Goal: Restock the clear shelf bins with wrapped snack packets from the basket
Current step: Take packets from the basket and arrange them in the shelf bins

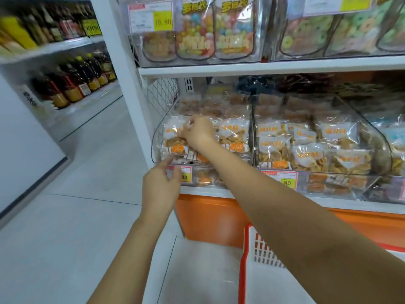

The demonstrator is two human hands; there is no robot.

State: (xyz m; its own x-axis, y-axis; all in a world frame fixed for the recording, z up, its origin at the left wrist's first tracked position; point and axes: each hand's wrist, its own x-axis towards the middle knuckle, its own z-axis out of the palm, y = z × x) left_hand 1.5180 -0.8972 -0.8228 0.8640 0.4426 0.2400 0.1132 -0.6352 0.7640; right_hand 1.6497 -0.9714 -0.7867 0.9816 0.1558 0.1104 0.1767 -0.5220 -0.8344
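My right hand [198,130] reaches into the left clear shelf bin [156,137] and pinches a wrapped snack packet [174,137] with orange print at the top of the pile. My left hand [161,183] hovers in front of the bin's lower front wall by the price tag [186,176], fingers loosely spread and holding nothing. A second clear bin [372,137] to the right is piled with the same packets. The red and white basket [246,249] sits at the bottom right, mostly hidden by my right forearm.
Above, a white shelf [263,66] carries clear bins of colourful candy bags. An orange base panel [210,218] runs under the bins. To the left, an aisle of pale floor tiles leads past shelves of dark bottles [72,82].
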